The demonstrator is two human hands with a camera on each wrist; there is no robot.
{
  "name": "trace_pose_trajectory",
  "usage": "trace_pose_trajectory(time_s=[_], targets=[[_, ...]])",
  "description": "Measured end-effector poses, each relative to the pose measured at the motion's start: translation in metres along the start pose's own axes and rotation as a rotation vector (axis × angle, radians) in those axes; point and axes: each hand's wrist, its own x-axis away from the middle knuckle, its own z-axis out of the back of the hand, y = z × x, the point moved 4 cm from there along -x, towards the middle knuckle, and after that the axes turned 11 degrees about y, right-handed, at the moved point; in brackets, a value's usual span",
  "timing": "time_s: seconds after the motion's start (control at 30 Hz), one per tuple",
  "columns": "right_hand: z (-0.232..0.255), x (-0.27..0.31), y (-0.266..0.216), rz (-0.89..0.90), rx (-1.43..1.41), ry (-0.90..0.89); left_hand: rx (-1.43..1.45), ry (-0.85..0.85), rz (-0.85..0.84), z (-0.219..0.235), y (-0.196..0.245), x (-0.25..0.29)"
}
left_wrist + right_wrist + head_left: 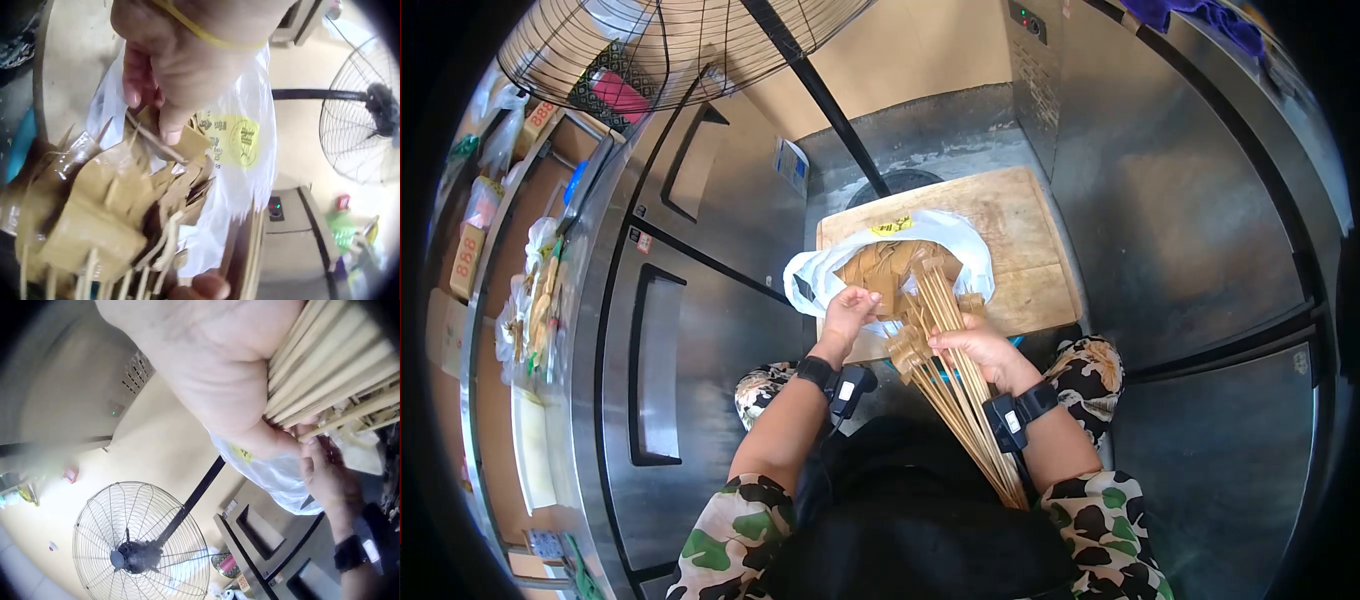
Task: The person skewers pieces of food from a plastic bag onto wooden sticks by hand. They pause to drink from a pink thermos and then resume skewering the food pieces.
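My right hand (982,350) grips a thick bundle of bamboo skewers (972,405), their long ends reaching back toward my lap. Folded brown sheets of food (94,219), like tofu skin, are threaded on several of these skewers. With thumb and fingers, my left hand (852,312) pinches a thin brown piece (155,139) over the bag's opening, left of the skewers. More flat brown pieces (880,262) lie inside a white plastic bag (805,280) with a yellow label. Part of the right hand's grip is hidden behind the skewers in the right wrist view.
Under the bag is a wooden board (1035,250). A wire-caged fan (140,544) on a black pole stands behind it. Steel cabinets (1200,200) flank both sides, and a shelf (475,330) with bags and boxes runs along the left.
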Motion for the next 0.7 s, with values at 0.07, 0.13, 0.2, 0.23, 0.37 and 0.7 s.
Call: trace_pose_trajectory(time_s=[0.07,0.13,0.2,0.23,0.37,0.7], targets=[[-0.001,0.001,-0.001,0.012,0.026,-0.009,0.136,0.018,0.064,0.003,0.006,0.003],[-0.001,-0.003,0.001,0.032,0.041,-0.04,0.201,-0.034,0.065,-0.005,0.018,0.01],[-0.002,-0.004,0.003,0.045,0.052,-0.061,0.26,-0.075,0.046,-0.013,0.025,0.016],[-0.002,-0.005,0.004,0.051,0.055,-0.065,0.273,-0.072,0.036,-0.016,0.027,0.018],[0.001,-0.007,0.003,0.074,0.072,-0.07,0.311,-0.063,0.002,-0.031,0.04,0.028],[0.002,-0.008,0.004,0.07,0.09,-0.063,0.173,-0.038,-0.329,-0.04,0.051,0.047]])
